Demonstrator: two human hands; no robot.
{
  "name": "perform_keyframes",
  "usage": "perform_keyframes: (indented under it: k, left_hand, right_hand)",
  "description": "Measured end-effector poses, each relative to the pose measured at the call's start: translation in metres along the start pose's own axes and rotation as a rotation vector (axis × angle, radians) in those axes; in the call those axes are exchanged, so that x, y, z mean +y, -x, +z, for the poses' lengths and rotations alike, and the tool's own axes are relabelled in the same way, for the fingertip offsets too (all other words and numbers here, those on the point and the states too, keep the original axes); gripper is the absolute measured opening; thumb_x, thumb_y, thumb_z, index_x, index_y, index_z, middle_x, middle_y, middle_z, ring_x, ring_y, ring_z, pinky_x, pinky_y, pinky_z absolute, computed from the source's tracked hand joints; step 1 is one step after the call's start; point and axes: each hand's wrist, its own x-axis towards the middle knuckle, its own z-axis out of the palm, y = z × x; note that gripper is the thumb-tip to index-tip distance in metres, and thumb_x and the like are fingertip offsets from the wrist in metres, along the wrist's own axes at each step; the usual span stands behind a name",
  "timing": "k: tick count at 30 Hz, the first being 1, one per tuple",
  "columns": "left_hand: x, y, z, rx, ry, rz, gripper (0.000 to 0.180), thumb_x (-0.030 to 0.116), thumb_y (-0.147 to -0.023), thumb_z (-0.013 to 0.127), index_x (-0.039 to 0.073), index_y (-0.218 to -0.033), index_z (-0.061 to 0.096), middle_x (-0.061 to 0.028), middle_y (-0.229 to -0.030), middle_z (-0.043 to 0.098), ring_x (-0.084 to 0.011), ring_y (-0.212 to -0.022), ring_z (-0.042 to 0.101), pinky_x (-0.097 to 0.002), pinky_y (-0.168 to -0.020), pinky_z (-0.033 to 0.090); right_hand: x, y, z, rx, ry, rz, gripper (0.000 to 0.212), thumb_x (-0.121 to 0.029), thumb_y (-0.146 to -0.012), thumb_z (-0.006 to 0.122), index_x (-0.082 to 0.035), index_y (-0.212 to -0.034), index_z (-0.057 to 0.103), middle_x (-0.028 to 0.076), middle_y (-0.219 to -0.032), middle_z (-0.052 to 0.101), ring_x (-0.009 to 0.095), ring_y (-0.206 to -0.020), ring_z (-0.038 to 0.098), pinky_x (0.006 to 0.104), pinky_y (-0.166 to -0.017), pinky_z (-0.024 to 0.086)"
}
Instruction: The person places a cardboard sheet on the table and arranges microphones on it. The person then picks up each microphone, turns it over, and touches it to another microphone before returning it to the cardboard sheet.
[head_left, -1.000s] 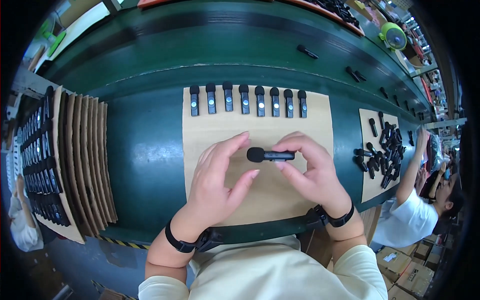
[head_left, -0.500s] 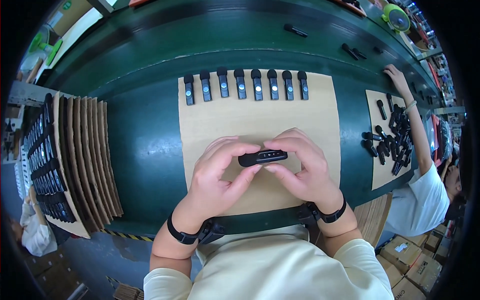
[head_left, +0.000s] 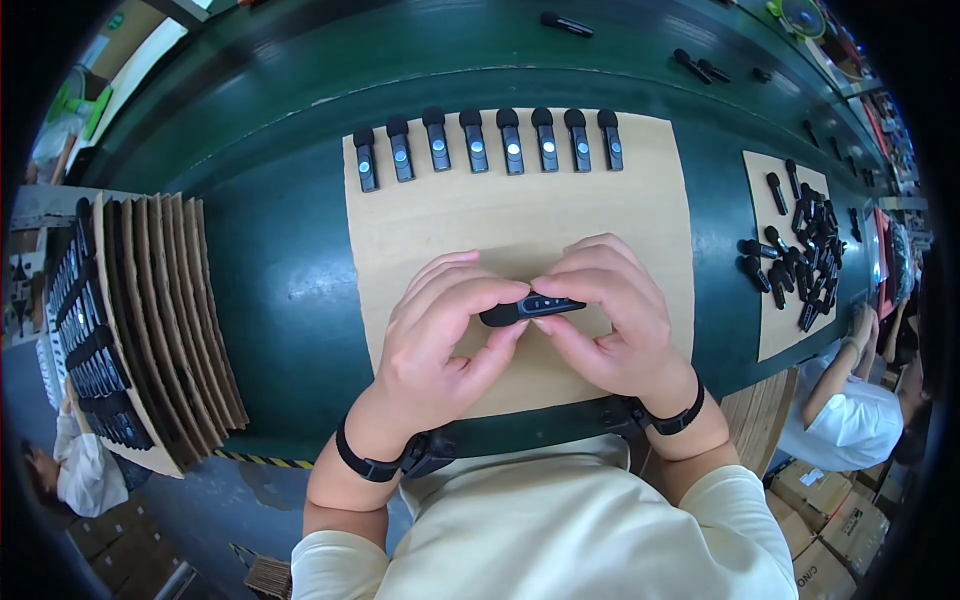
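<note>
My left hand (head_left: pixel 432 335) and my right hand (head_left: pixel 622 325) together pinch a small black microphone (head_left: pixel 556 304) between thumbs and fingertips. Its round foam head points left, and small buttons or lights show along its slim body. The microphone is held above a flat cardboard sheet (head_left: pixel 520 215) on the green table. Along the sheet's far edge stands a row of several similar microphones (head_left: pixel 509 150), foam heads away from me, each with a round pale or blue spot.
At the left, upright cardboard sheets (head_left: pixel 170 320) stand packed together, the outermost carrying rows of black microphones (head_left: pixel 90 330). A loose pile of microphones (head_left: pixel 815 240) lies on cardboard at the right, beside a co-worker in a white shirt (head_left: pixel 850 420). More microphones (head_left: pixel 567 25) lie farther back.
The co-worker's arm at the right has drawn back from the table. My hands still hold the microphone, which looks slightly turned. The whole view has shifted a little.
</note>
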Motion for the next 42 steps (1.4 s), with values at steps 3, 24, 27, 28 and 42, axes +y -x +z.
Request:
perform_keyframes:
  k: [3,24,27,28,42]
  left_hand:
    - [0.004,-0.001,0.001,0.030,0.025,-0.015,0.031,0.000,-0.073,0.076,0.003,-0.101,0.065,-0.0111,-0.091,0.069,-0.0295,-0.082,0.066,-0.0477,-0.092,0.049]
    - [-0.009,-0.002,0.008,-0.188,-0.188,-0.230,0.044,0.011,-0.067,0.082,0.005,-0.107,0.064,-0.0141,-0.119,0.058,-0.0335,-0.110,0.055,-0.0427,-0.093,0.046]
    - [-0.011,0.001,0.009,-0.250,-0.274,-0.234,0.046,0.014,-0.067,0.083,0.005,-0.108,0.065,-0.0136,-0.123,0.056,-0.0339,-0.114,0.052,-0.0438,-0.097,0.043]
    - [-0.012,0.002,0.009,-0.280,-0.321,-0.241,0.047,0.016,-0.067,0.083,0.005,-0.109,0.065,-0.0133,-0.125,0.055,-0.0340,-0.116,0.051,-0.0444,-0.098,0.042]
    - [-0.012,0.003,0.009,-0.352,-0.376,-0.260,0.049,0.015,-0.066,0.083,0.007,-0.111,0.065,-0.0128,-0.130,0.051,-0.0344,-0.122,0.045,-0.0462,-0.103,0.038]
  right_hand:
    - [0.000,0.001,0.000,-0.009,-0.006,0.003,0.033,0.003,-0.071,0.076,-0.002,-0.101,0.064,0.012,-0.095,0.066,0.028,-0.084,0.061,0.0360,-0.073,0.049]
    - [-0.005,-0.013,-0.025,-0.082,-0.029,0.196,0.024,0.002,-0.080,0.070,-0.001,-0.103,0.065,0.011,-0.096,0.067,0.024,-0.085,0.065,0.0333,-0.076,0.051]
    - [0.014,-0.016,-0.046,-0.068,0.063,0.258,0.025,0.003,-0.080,0.070,-0.001,-0.104,0.065,0.011,-0.096,0.066,0.024,-0.085,0.065,0.0309,-0.075,0.052]
    - [0.023,-0.018,-0.054,-0.062,0.102,0.290,0.026,0.003,-0.080,0.071,-0.001,-0.105,0.065,0.011,-0.095,0.066,0.023,-0.085,0.065,0.0297,-0.074,0.052]
    - [0.079,0.003,-0.096,-0.270,0.582,0.069,0.020,0.004,-0.077,0.069,-0.002,-0.093,0.060,0.013,-0.112,0.060,0.031,-0.094,0.062,0.0367,-0.080,0.052]
